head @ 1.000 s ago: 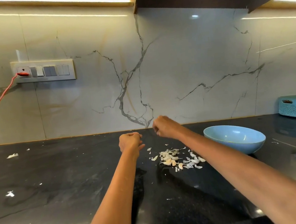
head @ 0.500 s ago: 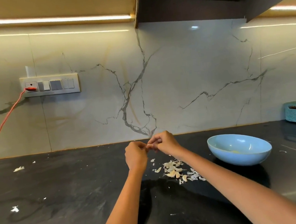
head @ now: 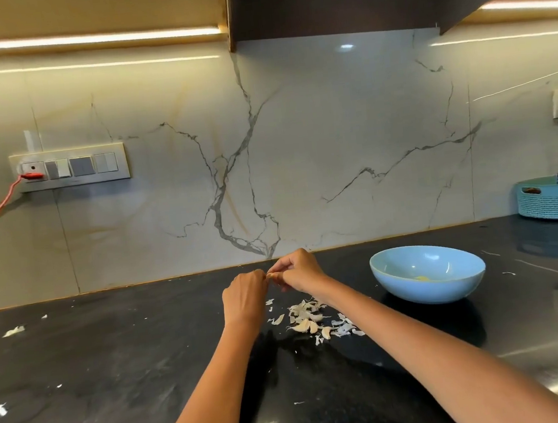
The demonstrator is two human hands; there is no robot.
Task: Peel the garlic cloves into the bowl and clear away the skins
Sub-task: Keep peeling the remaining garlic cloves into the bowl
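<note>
Both hands, left hand [head: 245,297] and right hand [head: 299,271], pinch what looks like a small garlic clove [head: 271,276] above scattered papery white skins [head: 311,321], beside the pale blue ceramic bowl [head: 431,293].

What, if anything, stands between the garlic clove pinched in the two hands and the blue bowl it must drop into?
Nothing visible does. The garlic clove is pinched between the left hand and right hand, above the black counter. The blue bowl sits open to their right, with only bare counter between. The pile of skins lies nearer the camera, off that path.
</note>
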